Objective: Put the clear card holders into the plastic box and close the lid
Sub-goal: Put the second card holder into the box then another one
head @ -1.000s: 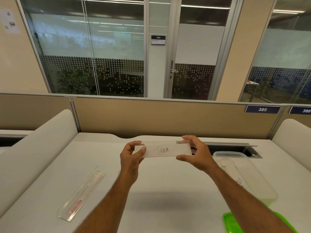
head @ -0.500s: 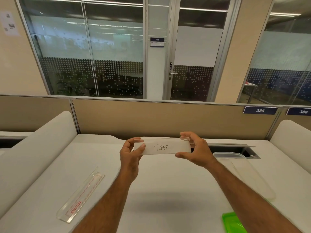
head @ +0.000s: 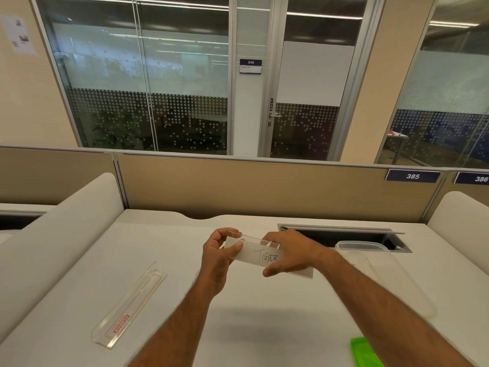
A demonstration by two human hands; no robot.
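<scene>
Left hand (head: 217, 258) and right hand (head: 292, 256) pinch a flat, clear holder (head: 260, 256) lettered TIGER, just left of the translucent rectangular box (head: 383, 274).

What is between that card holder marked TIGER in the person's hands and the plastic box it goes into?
Nothing visible. The TIGER card holder is held above the desk by the left hand and right hand. The plastic box sits open just to its right, its green lid lying off near the desk's front edge. Only bare desk lies between.
</scene>
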